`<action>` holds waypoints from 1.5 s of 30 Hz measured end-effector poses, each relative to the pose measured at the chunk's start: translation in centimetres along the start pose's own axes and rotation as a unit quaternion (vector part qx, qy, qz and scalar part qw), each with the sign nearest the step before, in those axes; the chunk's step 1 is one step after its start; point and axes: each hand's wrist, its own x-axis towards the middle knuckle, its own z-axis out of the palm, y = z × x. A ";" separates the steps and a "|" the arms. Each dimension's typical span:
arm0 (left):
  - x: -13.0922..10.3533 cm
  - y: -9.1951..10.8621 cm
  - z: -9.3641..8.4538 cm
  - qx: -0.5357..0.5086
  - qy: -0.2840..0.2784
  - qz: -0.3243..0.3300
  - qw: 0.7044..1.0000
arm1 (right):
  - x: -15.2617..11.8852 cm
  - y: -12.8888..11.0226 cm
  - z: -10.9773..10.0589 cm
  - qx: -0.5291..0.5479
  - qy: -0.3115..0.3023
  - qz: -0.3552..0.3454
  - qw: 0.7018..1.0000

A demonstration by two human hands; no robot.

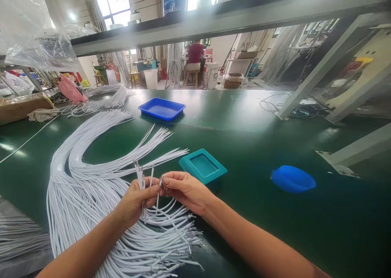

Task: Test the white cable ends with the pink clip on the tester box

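My left hand point(136, 198) is wrapped round a few white cables point(139, 174), whose ends stick up above the fingers. Close against it on the right, my right hand point(183, 188) pinches a small metallic piece at a cable end point(161, 182); the fingertips partly hide it. Beneath and left of both hands lies a large curved bundle of white cables point(79, 204), with metal-tipped ends toward the lower middle. A teal tray point(204, 166) sits just beyond my right hand.
Farther back on the green table point(244, 147) is a blue tray point(161, 109). A blue bowl-like item point(293, 179) lies at right, near white metal frame legs point(360, 147). A pink basket point(71, 90) and a cardboard box point(24, 107) are at left. A person point(194, 56) sits in the background.
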 end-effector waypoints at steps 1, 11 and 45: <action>0.0 0.1 0.0 -0.005 0.002 -0.008 1.000 | 0.0 -0.1 -0.1 -0.021 0.002 -0.007 1.000; -0.1 0.2 -0.6 -0.041 -0.042 -0.093 0.994 | -0.3 -1.6 -0.4 -0.230 -0.008 -0.137 0.963; 1.5 -1.2 -1.7 -0.037 0.030 -0.100 0.994 | 0.1 -0.8 -2.2 -0.844 -0.027 -0.160 0.511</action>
